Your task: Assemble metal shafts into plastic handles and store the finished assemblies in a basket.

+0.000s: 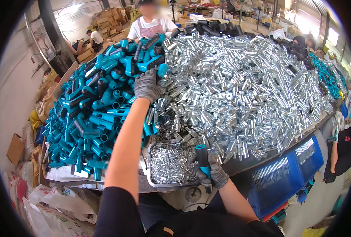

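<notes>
The right hand [217,173], gloved in grey, is closed around a black-and-teal handle [202,157], which stands roughly upright at the right end of the tray [149,170]. The left hand [147,87] reaches to the far edge of the teal heap [104,118], its fingers beside a teal knob [164,70]; whether they grip anything, I cannot tell.

Parts there lie loosely stacked (many at odd angles), so pulling one out could bring its neighbours sliding down, perhaps among the metal parts [238,94] just beside. The handle could twist or slip if the glove fabric finds little hold on its surface. Dropped, it could land in the tray and scatter the small bits [169,164].
</notes>
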A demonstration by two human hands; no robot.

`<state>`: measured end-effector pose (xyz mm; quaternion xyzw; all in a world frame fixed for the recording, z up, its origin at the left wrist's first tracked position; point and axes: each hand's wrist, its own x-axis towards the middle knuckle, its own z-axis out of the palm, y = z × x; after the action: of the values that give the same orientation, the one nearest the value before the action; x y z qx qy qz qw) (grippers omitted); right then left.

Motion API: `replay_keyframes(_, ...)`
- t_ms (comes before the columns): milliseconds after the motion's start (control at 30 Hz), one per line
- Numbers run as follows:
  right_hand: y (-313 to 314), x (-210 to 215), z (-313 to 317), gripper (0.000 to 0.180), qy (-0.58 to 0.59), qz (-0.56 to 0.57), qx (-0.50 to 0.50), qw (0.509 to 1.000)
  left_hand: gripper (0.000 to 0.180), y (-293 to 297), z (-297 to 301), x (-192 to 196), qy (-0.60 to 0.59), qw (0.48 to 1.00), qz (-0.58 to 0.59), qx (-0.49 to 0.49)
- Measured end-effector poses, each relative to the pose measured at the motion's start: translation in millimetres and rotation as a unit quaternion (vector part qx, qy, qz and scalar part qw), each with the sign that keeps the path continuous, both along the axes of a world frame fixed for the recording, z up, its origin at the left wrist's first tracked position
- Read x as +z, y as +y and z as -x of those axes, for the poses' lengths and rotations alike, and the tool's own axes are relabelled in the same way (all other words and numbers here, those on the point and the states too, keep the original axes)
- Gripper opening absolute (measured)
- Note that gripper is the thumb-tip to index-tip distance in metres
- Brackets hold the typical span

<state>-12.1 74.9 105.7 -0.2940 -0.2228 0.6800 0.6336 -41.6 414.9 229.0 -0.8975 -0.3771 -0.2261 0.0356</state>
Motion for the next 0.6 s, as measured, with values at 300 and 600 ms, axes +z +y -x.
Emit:
replay_keyframes(300, 13.4, 15.8, -15.0, 0.086, -0.061, 0.008, -0.035, 0.997, 0.06, -106.8, 80.7, 59.6, -0.088, 0.87, 0.392, -0.287)
replay_keyframes(600, -7.9, 43.8, 5.1, 0.077, -0.244, 0.002, -0.048, 0.969, 0.046, -128.0, 89.0, 94.5, 0.14, 0.831, 0.499, -0.199)
